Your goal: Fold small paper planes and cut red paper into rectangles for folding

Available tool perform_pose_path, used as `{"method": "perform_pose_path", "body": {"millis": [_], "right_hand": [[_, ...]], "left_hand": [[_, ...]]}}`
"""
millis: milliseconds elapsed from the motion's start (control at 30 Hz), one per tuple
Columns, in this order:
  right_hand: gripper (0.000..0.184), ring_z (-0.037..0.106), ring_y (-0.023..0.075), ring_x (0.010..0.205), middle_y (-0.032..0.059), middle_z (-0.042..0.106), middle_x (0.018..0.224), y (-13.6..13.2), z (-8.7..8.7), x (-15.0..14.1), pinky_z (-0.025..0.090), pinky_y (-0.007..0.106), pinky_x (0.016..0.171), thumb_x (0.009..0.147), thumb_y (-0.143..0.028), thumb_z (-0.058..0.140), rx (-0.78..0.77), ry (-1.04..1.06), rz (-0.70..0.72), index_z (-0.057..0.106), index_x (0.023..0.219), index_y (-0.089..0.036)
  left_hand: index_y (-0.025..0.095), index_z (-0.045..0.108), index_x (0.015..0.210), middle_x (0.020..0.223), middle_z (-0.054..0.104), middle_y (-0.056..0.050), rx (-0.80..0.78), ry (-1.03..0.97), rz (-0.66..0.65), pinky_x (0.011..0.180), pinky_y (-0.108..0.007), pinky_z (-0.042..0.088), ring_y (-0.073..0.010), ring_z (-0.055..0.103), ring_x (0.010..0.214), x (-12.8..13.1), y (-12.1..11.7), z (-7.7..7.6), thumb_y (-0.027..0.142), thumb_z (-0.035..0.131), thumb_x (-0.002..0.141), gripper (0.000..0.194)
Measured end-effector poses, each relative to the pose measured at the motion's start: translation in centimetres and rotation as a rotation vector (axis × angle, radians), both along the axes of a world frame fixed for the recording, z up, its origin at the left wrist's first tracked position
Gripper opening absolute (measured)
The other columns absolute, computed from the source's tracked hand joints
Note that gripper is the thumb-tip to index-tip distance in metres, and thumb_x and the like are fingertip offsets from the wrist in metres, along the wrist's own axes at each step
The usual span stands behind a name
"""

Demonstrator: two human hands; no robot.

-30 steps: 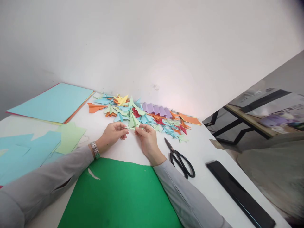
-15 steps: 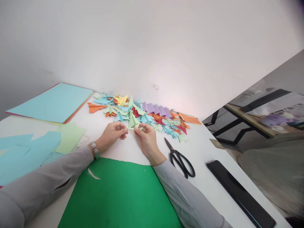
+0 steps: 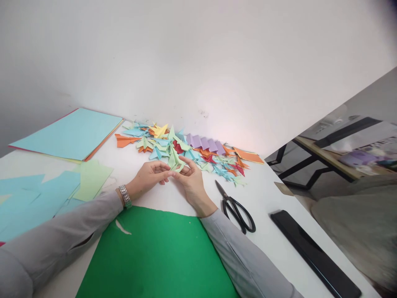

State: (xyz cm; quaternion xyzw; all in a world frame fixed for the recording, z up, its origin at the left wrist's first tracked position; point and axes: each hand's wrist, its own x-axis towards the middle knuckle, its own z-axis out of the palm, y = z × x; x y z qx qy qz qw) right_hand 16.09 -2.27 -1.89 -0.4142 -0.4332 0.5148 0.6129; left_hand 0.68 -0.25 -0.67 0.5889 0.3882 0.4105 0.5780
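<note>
Between my two hands is a small piece of light green folded paper, bent into a curve. My left hand pinches its near end, with a beaded bracelet on the wrist. My right hand grips the same piece between thumb and fingers. The fingertips of both hands almost meet, and they partly hide the paper. Just beyond lies a pile of folded paper pieces in green, blue, orange, red and yellow. A green mat lies under my forearms.
Black-handled scissors lie right of my right hand, with a long black case farther right. Blue sheets and a stack of coloured paper are at the left. A purple pleated strip sits near the wall.
My hands have come closer together, fingertips nearly meeting. The light green paper, earlier a thin strip stretched between them, now shows as a curved shape by my right fingers.
</note>
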Motion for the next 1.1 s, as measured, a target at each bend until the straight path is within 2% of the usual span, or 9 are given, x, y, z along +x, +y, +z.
{"method": "perform_pose_path", "body": {"millis": [200, 367, 500, 633, 833, 967, 1100], "right_hand": [[0.051, 0.057, 0.0115, 0.058, -0.0057, 0.064, 0.070, 0.08, -0.14, -0.12, 0.046, 0.027, 0.058, 0.051, -0.025, 0.086, 0.034, -0.071, 0.000, 0.062, 0.095, -0.024], [0.045, 0.052, 0.0105, 0.054, -0.0065, 0.061, 0.064, -0.16, -0.18, -0.36, 0.041, 0.024, 0.052, 0.057, -0.027, 0.083, 0.044, -0.157, 0.020, 0.061, 0.096, -0.024], [0.040, 0.042, 0.0084, 0.049, -0.0089, 0.053, 0.058, -0.17, -0.41, -0.38, 0.032, 0.023, 0.047, 0.059, -0.027, 0.080, 0.041, -0.223, 0.031, 0.061, 0.093, -0.023], [0.037, 0.038, 0.0085, 0.049, -0.0097, 0.047, 0.055, -0.09, -0.47, -0.27, 0.029, 0.023, 0.048, 0.058, -0.027, 0.079, 0.021, -0.248, 0.068, 0.059, 0.088, -0.022], [0.027, 0.032, 0.0083, 0.049, -0.0097, 0.041, 0.052, 0.02, -0.67, -0.26, 0.023, 0.023, 0.048, 0.062, -0.030, 0.075, 0.045, -0.334, 0.070, 0.051, 0.070, -0.022], [0.036, 0.028, 0.0078, 0.049, -0.0092, 0.033, 0.050, 0.08, -0.85, -0.16, 0.020, 0.024, 0.048, 0.066, -0.036, 0.072, 0.063, -0.441, 0.052, 0.040, 0.055, -0.022], [0.039, 0.027, 0.0081, 0.049, -0.0089, 0.031, 0.049, 0.15, -0.95, 0.04, 0.021, 0.024, 0.048, 0.069, -0.040, 0.069, 0.095, -0.504, 0.058, 0.039, 0.053, -0.022]], "left_hand": [[0.016, 0.069, 0.073, 0.076, 0.068, -0.003, 0.119, 0.042, 0.022, 0.065, -0.026, 0.049, -0.0149, 0.061, 0.069, 0.19, 0.21, -0.11, 0.034, 0.079, 0.061, 0.024], [0.016, 0.069, 0.068, 0.070, 0.067, -0.001, 0.105, 0.042, 0.070, 0.066, -0.025, 0.045, -0.0150, 0.059, 0.069, -0.03, 0.34, -0.28, 0.034, 0.080, 0.059, 0.024], [0.015, 0.067, 0.066, 0.064, 0.064, 0.000, 0.072, 0.011, 0.020, 0.061, -0.024, 0.042, -0.0127, 0.056, 0.063, -0.13, 0.32, -0.39, 0.036, 0.079, 0.060, 0.025], [0.015, 0.066, 0.061, 0.058, 0.061, 0.001, 0.083, 0.035, -0.018, 0.056, -0.023, 0.038, -0.0113, 0.051, 0.058, -0.10, 0.29, -0.25, 0.039, 0.076, 0.062, 0.026], [0.014, 0.065, 0.056, 0.054, 0.055, 0.002, 0.125, 0.077, -0.020, 0.052, -0.022, 0.032, -0.0096, 0.044, 0.055, -0.17, 0.39, -0.22, 0.040, 0.069, 0.068, 0.029], [0.014, 0.066, 0.059, 0.054, 0.054, 0.002, 0.095, 0.068, 0.021, 0.053, -0.022, 0.032, -0.0098, 0.043, 0.057, -0.23, 0.63, -0.72, 0.041, 0.070, 0.068, 0.029], [0.014, 0.067, 0.061, 0.056, 0.056, 0.002, 0.086, 0.060, 0.026, 0.055, -0.023, 0.034, -0.0102, 0.045, 0.058, -0.30, 0.72, -0.96, 0.038, 0.071, 0.069, 0.026]]}}
